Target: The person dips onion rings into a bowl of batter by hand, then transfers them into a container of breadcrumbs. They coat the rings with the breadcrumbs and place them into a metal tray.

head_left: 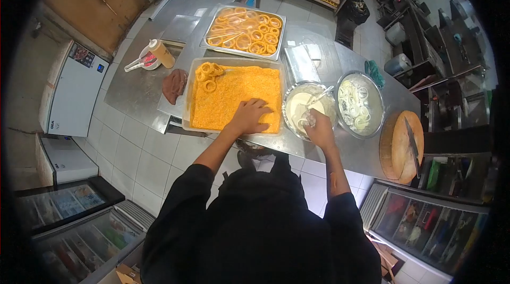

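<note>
My left hand (249, 117) lies on the orange breadcrumbs (234, 93), fingers spread, at the right side of a clear plastic tub (187, 109). Several coated onion rings (209, 74) are piled in the tub's far left corner. Over the near edge of a steel bowl of pale batter (303, 101), my right hand (320, 129) has its fingers closed on a batter-covered onion ring (305, 119). A whisk-like utensil (321, 94) leans in that bowl. Right of it, a larger steel bowl (380, 111) holds sliced raw onion rings (355, 104).
Behind the tub stands a steel tray (204, 40) of coated rings under clear film. A brown cloth (174, 85), a squeeze bottle (162, 53) and a white bowl (150, 63) lie left. A knife (411, 143) rests on a round wooden chopping block (396, 148) at right.
</note>
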### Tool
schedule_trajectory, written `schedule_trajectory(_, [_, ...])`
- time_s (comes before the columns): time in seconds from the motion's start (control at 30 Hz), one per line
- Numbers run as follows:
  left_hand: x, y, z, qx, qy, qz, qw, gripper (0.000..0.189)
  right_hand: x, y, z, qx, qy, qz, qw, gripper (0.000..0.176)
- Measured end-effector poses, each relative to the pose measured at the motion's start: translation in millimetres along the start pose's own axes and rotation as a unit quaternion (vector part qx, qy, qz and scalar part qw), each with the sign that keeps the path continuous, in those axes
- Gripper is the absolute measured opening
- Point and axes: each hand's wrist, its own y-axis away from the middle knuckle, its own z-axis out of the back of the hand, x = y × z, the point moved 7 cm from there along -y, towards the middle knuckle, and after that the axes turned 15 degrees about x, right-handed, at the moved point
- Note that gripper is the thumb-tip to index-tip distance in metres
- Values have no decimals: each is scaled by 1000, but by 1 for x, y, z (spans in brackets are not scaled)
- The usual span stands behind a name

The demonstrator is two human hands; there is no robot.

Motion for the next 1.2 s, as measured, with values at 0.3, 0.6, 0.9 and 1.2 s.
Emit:
schedule_trajectory(0.3, [52,61,12,-98,30,182,978,31,18,-11,4,6,36,-25,999,44])
schedule_trajectory(0.6, [54,78,20,-251,129,211,936,20,2,-9,-23,-38,62,-12,997,48])
schedule_trajectory(0.9, [43,80,35,-272,91,207,935,18,0,-9,-21,-38,41,-6,998,50])
schedule_trajectory(1.2, [38,80,37,-322,88,161,929,24,-12,-17,-24,-27,21,-16,999,50])
